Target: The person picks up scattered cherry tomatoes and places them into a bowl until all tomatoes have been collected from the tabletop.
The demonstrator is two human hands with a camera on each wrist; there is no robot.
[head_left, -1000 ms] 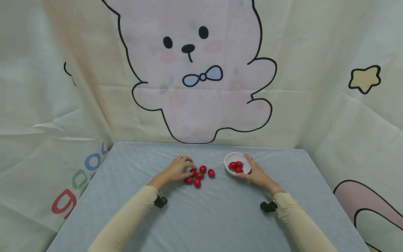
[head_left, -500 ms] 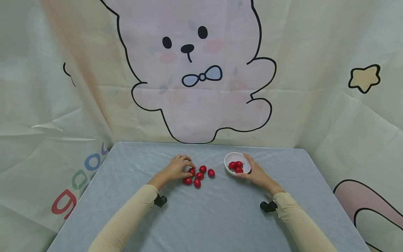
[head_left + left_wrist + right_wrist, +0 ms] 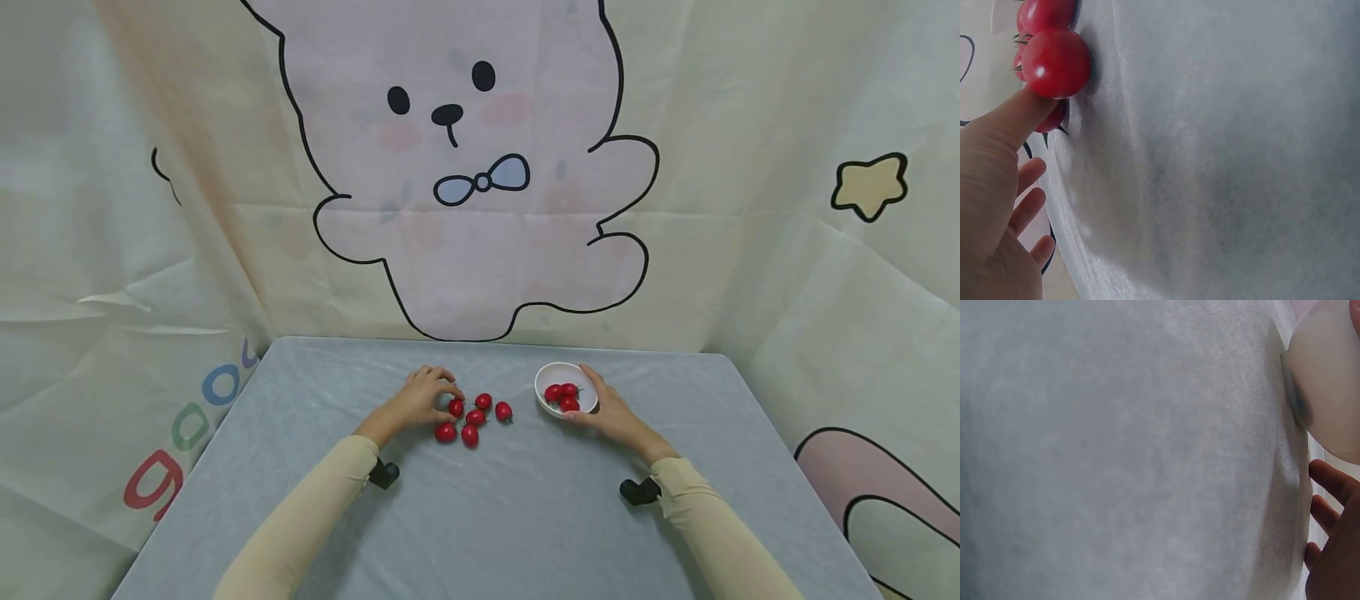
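The left hand (image 3: 423,402) pinches a red tomato (image 3: 456,407) between thumb and curled index finger, with the other fingers spread; in the left wrist view that tomato is half hidden behind the thumb, its green sepals pointing away from the bowl (image 3: 554,373). The right hand (image 3: 613,417) grips the white bowl, thumb on the near rim and fingers round the right side. The bowl's mouth faces up; I cannot tell whether its foot sits flat. Three tomatoes (image 3: 552,393) show inside it.

Beside the left hand, five more tomatoes lie on their sides on the surface. The nearest tomato (image 3: 470,436) has its long axis running roughly away from the person, the left one (image 3: 446,432) lies more crosswise, and the rightmost (image 3: 503,412), apart from the cluster, points its stem end to the near right.

The surface (image 3: 495,517) is covered in pale grey-blue cloth. Cream sleeves (image 3: 300,525) and black wrist mounts (image 3: 383,474) cross its near part. Behind hangs a cream backdrop (image 3: 720,125) printed with a pinkish bear (image 3: 480,258) in a blue bow tie, coloured letters (image 3: 131,498) at left and a yellow star (image 3: 868,187) at right
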